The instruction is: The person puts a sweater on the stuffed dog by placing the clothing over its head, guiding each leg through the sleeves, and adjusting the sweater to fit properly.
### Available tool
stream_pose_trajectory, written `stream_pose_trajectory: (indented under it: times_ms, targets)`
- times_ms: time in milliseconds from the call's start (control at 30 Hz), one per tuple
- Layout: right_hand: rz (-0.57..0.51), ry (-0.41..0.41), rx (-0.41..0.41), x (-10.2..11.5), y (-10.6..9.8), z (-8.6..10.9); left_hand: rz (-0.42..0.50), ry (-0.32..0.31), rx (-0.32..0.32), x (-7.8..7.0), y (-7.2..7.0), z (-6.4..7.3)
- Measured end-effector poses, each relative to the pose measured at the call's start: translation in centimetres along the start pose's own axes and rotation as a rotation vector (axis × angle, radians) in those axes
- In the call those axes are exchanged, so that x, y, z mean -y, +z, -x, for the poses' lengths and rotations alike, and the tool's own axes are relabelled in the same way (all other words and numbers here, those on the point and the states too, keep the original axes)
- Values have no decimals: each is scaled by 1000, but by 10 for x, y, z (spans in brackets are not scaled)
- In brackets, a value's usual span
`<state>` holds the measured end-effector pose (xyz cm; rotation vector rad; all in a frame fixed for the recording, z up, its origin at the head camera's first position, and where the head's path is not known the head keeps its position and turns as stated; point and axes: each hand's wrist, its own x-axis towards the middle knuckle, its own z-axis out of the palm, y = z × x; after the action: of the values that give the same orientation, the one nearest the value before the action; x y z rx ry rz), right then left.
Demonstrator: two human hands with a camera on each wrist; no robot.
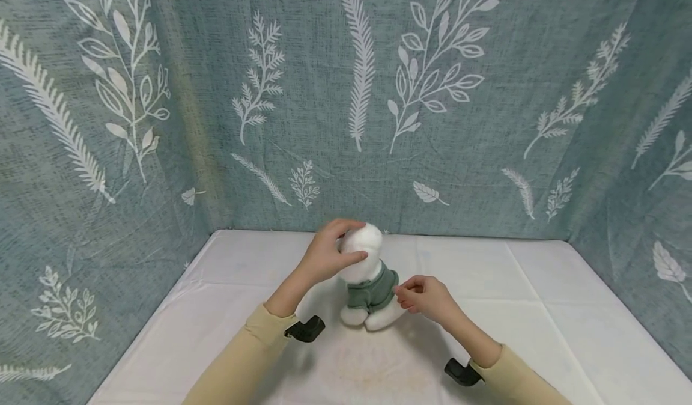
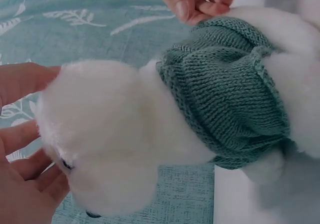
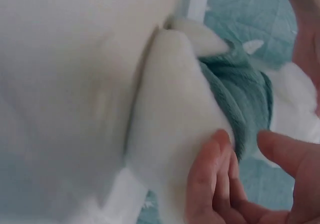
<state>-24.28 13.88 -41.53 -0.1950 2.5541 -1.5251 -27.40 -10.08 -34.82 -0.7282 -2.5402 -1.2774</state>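
Observation:
A white plush toy [image 1: 358,255] with a green knitted sweater [image 1: 373,291] sits on the white-covered table, its legs towards me. My left hand [image 1: 327,252] holds its head from the left, thumb and fingers spread around it. In the left wrist view the toy's head [image 2: 100,124] shows dark eye and nose spots beside my fingers. My right hand [image 1: 424,297] is at the right side of the sweater, just above one leg [image 3: 170,99]. Its bent fingertips touch near the sweater's hem in the right wrist view, with the thumb apart from them.
The table [image 1: 486,333] has a white cloth with fold lines. Behind and at both sides hangs a blue-green curtain [image 1: 324,92] with white leaf prints. A black wrist device [image 1: 305,329] sits below my left wrist, and another [image 1: 462,372] below my right.

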Motion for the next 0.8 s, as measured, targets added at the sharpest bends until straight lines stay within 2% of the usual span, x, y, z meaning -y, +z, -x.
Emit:
stream_pose_trajectory:
  times_ms: [100,200,367,433,533,600,667,800]
  targets:
    - [47,3,-63,-1,9,-2,0,-14,21,-1,2,0]
    - [83,-5,-118,-1,14,-4,-12,-18,11,-2,4,0]
    - [71,3,-151,-2,13,-4,-44,-9,-11,-3,8,1]
    - [121,16,-159,-3,10,-2,-47,-3,-13,-3,9,1]
    - [262,34,-180,-4,5,2,-54,3,-8,-3,7,3]
    - [303,48,-178,-6,3,5,-53,3,0,-3,7,3]
    - [277,59,-156,-7,2,6,-53,-3,-2,-3,6,3]
    - [120,70,-61,-6,6,7,-47,-20,-24,-4,6,3]
